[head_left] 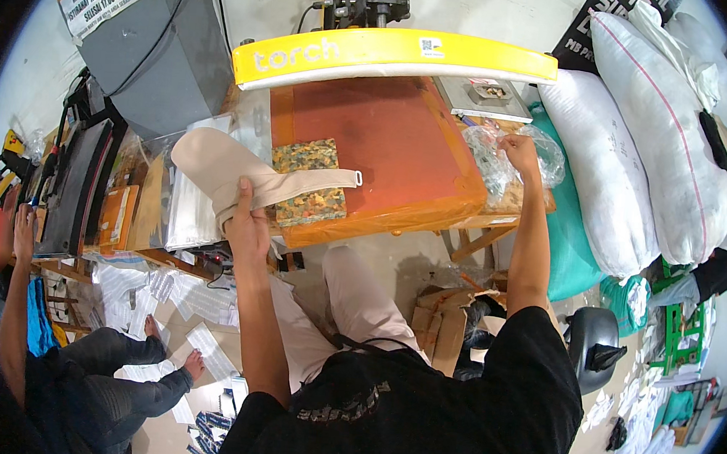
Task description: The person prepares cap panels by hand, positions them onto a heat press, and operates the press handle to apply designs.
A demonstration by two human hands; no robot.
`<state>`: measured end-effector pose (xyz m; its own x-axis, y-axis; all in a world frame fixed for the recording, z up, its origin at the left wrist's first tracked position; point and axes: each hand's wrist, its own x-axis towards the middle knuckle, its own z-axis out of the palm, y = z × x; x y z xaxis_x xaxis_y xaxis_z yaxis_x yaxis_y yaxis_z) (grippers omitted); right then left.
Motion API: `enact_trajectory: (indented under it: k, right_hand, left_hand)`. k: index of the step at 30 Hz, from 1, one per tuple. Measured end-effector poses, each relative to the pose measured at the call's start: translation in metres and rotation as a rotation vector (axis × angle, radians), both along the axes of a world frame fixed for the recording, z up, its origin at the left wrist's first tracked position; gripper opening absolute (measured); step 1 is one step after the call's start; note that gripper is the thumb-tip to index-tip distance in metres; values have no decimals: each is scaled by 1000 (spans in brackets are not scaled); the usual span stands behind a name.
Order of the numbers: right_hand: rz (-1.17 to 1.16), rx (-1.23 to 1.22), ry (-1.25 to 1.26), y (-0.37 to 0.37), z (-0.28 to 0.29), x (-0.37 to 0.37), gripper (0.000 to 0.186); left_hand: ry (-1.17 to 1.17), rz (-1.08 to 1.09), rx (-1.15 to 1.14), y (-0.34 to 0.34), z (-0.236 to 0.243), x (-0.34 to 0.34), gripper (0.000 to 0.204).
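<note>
My left hand (247,226) is closed on a beige padded fabric piece (216,162), rounded at its far left end. From it a beige strap (307,185) runs to the right, ending in a small white buckle (358,179). The strap lies across a speckled foam block (314,208) at the left of the brown-topped work surface (378,135). My right hand (520,154) is over a clear plastic bag (490,164) at the right end of the table. Its fingers are curled together; what they hold, if anything, is too small to tell.
A yellow lamp bar (396,59) spans the table's far side. Behind the bag, a small metal dish (491,92) sits on a flat scale-like plate (457,94). Large white sacks (603,172) stand at right, an open cardboard box (441,325) below. Another person's hand (24,233) is at left.
</note>
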<state>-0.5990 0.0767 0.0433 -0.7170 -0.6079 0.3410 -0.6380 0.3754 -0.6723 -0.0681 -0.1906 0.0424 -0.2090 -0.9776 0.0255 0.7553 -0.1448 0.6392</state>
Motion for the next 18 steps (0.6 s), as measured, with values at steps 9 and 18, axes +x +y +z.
enact_trajectory:
  k: [9, 18]
  right_hand:
    - [101, -68, -325, -3, 33, 27, 18]
    - [758, 21, -480, -93, 136, 210, 9]
  left_hand:
    - [21, -9, -3, 3, 3, 0, 49]
    - [55, -3, -51, 0, -4, 0, 51]
